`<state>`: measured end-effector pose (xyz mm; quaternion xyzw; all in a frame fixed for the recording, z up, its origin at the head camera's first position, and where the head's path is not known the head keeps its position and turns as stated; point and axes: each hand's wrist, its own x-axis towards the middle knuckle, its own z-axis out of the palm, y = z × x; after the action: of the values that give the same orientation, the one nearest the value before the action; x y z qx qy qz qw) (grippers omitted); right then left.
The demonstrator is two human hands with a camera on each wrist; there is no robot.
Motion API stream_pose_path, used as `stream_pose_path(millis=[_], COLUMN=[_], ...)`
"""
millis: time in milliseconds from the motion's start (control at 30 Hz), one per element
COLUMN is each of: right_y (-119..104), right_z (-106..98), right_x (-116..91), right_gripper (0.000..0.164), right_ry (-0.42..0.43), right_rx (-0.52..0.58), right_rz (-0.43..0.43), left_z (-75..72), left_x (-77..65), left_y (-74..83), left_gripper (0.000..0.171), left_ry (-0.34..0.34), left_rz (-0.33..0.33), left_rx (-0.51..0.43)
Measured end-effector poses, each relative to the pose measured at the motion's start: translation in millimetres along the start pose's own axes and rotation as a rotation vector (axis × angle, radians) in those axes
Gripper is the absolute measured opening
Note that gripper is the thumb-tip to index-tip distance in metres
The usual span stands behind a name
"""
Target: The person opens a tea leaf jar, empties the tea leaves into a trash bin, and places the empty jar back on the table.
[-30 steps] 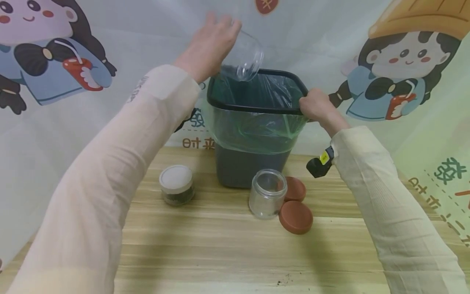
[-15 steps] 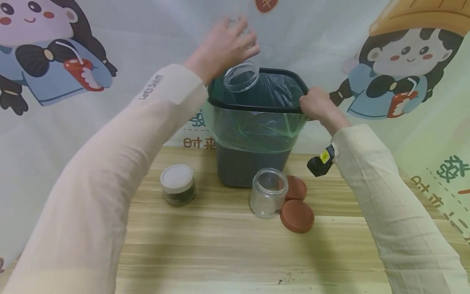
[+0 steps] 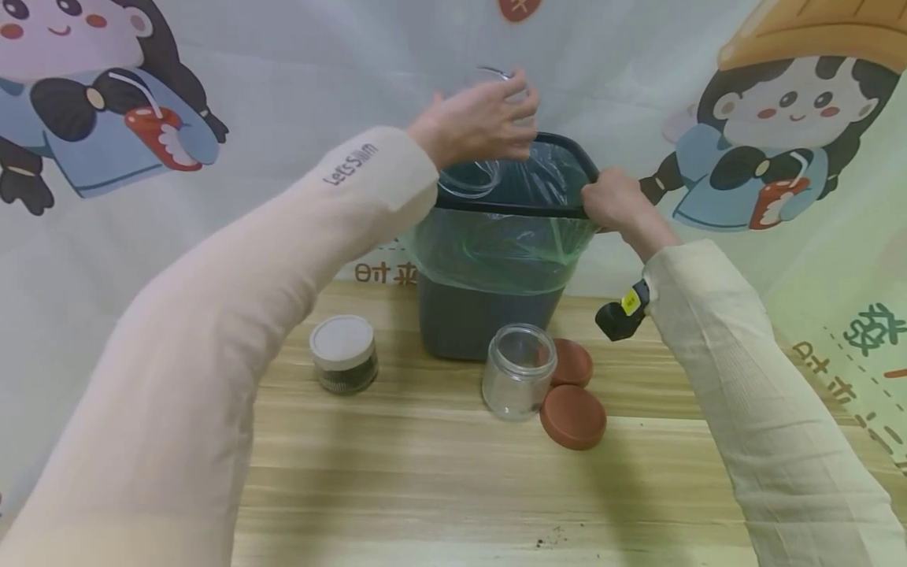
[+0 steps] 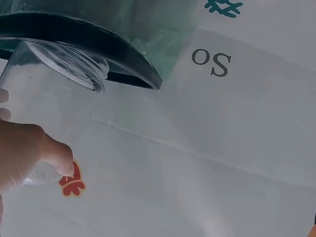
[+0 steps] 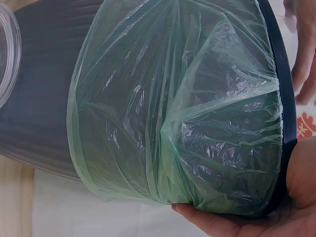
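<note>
My left hand [image 3: 482, 122] grips a clear jar [image 4: 44, 94], tilted mouth-down over the bin. In the left wrist view the jar's threaded mouth overlaps the bin's black rim [image 4: 113, 47], and my thumb lies along its side. The jar's walls look bare apart from a few specks. My right hand [image 3: 620, 203] holds the right corner of the grey bin [image 3: 489, 315], its fingers under the rim. A green plastic liner [image 5: 148, 123] is folded over the rim and hangs outside. The inside bottom of the bin is hidden.
In front of the bin stands an open clear jar [image 3: 519, 374] beside two reddish-brown lids [image 3: 574, 417]. A jar with a white lid [image 3: 344, 354] and dark contents stands left. Dark crumbs [image 3: 553, 539] lie near the table's front. A printed cloth hangs behind.
My left hand has moved right and lower over the bin, turning the jar from sideways to more mouth-down. My right hand has stayed on the rim.
</note>
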<state>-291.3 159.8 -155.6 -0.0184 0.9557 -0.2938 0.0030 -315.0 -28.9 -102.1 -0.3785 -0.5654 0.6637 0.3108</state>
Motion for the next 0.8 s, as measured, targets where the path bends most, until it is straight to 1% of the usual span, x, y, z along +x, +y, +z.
stream_pose_path(millis=[133, 200, 333, 400, 600, 800], right_y=[-0.1, -0.1, -0.1, -0.3, -0.8, -0.2], right_z=[0.5, 0.7, 0.2, 0.4, 0.7, 0.4], right_x=[0.9, 1.4, 1.7, 1.5, 0.7, 0.0], right_gripper=[0.019, 0.02, 0.021, 0.021, 0.02, 0.02], right_ry=[0.019, 0.027, 0.04, 0.042, 0.043, 0.04], right_rx=[0.007, 0.005, -0.003, -0.004, 0.0, 0.0], right_rz=[0.001, 0.005, 0.012, 0.013, 0.011, 0.0], left_z=[-4.4, -6.6, -10.1, -10.9, -10.2, -7.3], left_x=[4.5, 6.7, 9.9, 10.4, 8.4, 6.5], left_y=[1.1, 2.4, 4.8, 5.5, 3.8, 1.7], left_gripper=[0.1, 0.1, 0.101, 0.1, 0.099, 0.098], left_ry=[0.009, -0.003, -0.026, -0.03, -0.036, -0.014], left_rz=[0.048, 0.063, 0.083, 0.09, 0.083, 0.062], left_rx=[0.037, 0.061, 0.074, 0.066, 0.041, 0.019])
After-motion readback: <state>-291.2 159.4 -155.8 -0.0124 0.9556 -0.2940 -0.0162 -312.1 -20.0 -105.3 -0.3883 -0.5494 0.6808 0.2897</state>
